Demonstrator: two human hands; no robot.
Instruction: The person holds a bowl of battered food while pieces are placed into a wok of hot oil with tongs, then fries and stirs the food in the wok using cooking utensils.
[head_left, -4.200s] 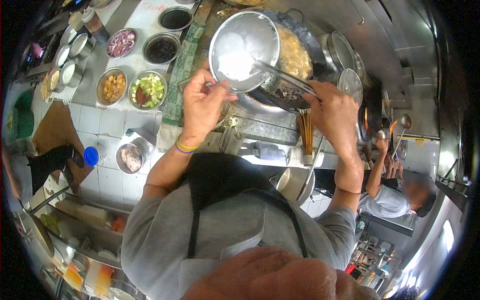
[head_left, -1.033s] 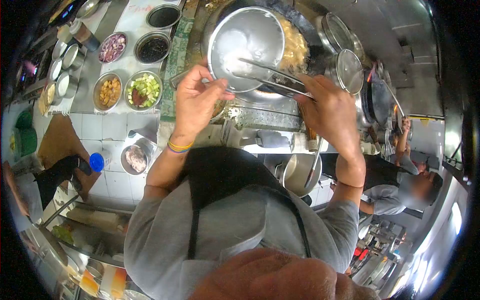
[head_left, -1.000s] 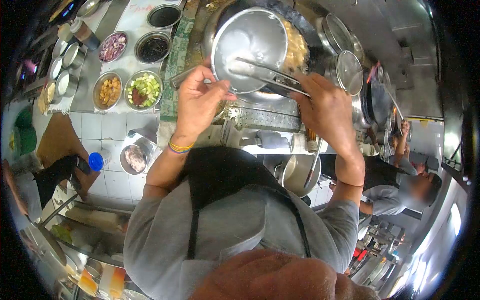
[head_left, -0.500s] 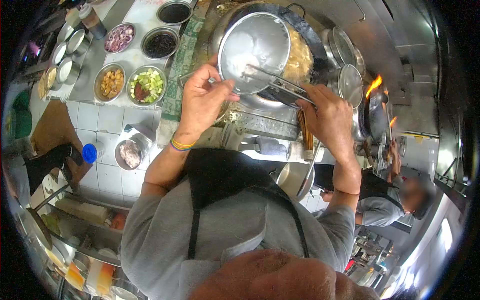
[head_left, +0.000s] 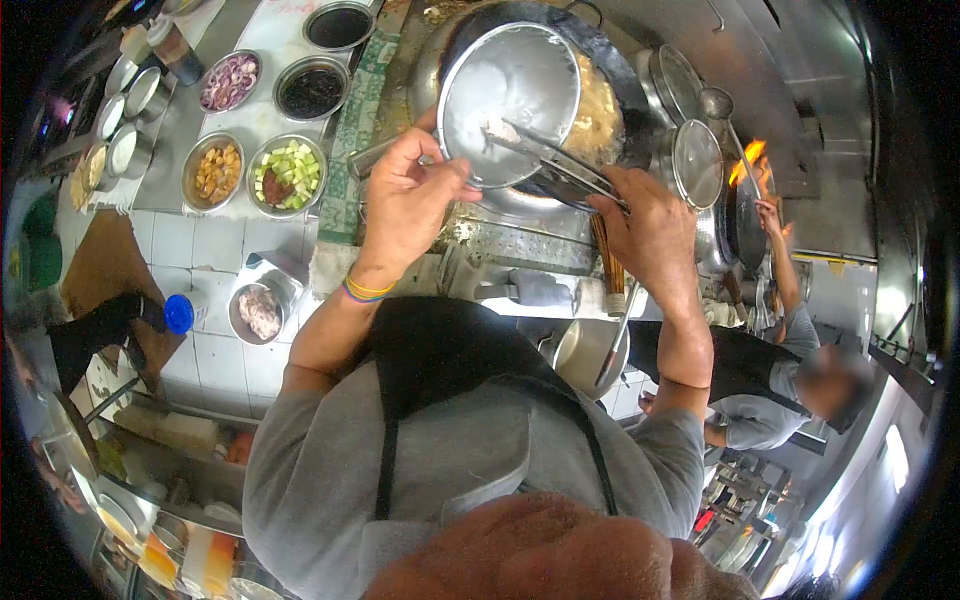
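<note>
The metal bowl (head_left: 465, 60) lies just beyond the left hand (head_left: 415, 200), whose thumb and fingers pinch the near-left part of its rim. The right hand (head_left: 650, 220) grips a pair of metal tongs (head_left: 580, 178), their tips reaching left into the bowl beside a small pale piece (head_left: 506, 130) too blurred to make out. In this view the bowl overlaps the left part of a large dark wok (head_left: 635, 90); how high above it the bowl sits cannot be told. Frothing yellow-brown oil (head_left: 598, 110) shows past the bowl's right edge. On the right, a round strainer (head_left: 695, 163) stands just beside the right hand, leaving a narrow gap. Below that hand, a bamboo brush (head_left: 610, 270) lies near the wrist, next to the perforated metal ledge (head_left: 515, 245) along the near edge of the stove. Leftward there is more room: a green patterned cloth (head_left: 372, 95) runs along the counter's edge between the left hand and a bowl of chopped green vegetables (head_left: 300, 160), which lies well apart from the fingers.
</note>
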